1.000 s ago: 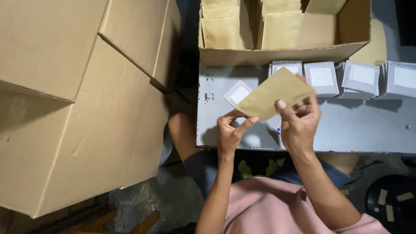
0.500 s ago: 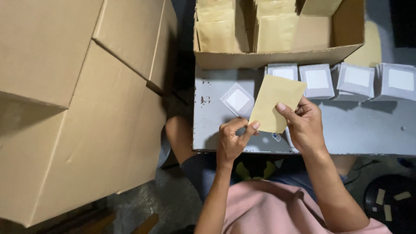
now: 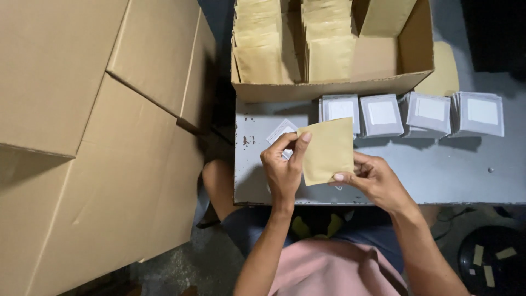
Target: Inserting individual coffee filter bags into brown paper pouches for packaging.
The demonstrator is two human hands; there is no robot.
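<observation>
Fingers of your left hand (image 3: 282, 167) and right hand (image 3: 372, 180) pinch the flat tan paper envelope (image 3: 327, 151) above the grey metal table (image 3: 438, 170); a loose grip could crease or drop it.

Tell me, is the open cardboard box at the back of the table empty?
No, the open cardboard box holds upright stacks of brown paper envelopes packed in rows.

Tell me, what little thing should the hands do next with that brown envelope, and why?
Probably slip the small white packet into the brown envelope. Both hands, left hand and right hand, hold the envelope above the grey table, and the packet lies just beside the left fingers.
</observation>
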